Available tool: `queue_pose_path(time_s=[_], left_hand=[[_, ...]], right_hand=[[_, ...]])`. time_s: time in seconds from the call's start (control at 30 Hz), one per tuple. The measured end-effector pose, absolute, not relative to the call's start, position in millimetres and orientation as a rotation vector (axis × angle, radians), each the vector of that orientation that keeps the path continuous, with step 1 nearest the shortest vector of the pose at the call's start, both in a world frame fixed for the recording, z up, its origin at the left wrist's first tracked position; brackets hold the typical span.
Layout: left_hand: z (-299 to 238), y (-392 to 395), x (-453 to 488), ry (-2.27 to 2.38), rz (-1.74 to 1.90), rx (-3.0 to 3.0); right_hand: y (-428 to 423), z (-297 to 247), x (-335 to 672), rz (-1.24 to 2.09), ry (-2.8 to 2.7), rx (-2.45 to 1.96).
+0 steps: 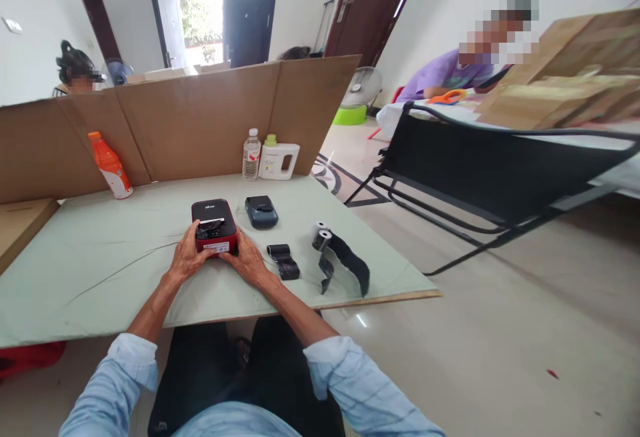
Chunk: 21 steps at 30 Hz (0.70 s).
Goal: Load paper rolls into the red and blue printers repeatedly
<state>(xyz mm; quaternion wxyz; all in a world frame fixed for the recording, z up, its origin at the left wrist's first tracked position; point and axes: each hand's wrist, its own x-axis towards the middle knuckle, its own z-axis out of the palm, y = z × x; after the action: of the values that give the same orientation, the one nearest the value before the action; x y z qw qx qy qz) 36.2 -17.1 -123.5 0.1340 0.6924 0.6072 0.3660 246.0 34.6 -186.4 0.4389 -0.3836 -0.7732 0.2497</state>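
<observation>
A red and black label printer (214, 224) sits on the pale green table (100, 270) in front of me. My left hand (188, 255) wraps its left side with fingers on top. My right hand (247, 260) presses against its near right corner. Just behind it lies a dark blue printer (261, 212). To the right of my right hand rest a small black cartridge (283, 260) and rolls of black tape (340, 257), partly unwound.
A cardboard screen (200, 117) walls off the table's back. An orange bottle (111, 166), a water bottle (251, 154) and a white jug (279, 159) stand along it. A black folding chair (480, 170) is at the right. Other people sit behind the screen and at the far right.
</observation>
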Motion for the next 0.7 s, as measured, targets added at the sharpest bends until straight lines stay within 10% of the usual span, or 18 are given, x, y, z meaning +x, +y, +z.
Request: queue_pose_path(time_s=[0.7], left_hand=[[-90.4,-83.6,-107.1,2.046,1.246,1.731]], right_hand=[[8.8,-140.2,84.5,0.864,-2.181,-0.841]])
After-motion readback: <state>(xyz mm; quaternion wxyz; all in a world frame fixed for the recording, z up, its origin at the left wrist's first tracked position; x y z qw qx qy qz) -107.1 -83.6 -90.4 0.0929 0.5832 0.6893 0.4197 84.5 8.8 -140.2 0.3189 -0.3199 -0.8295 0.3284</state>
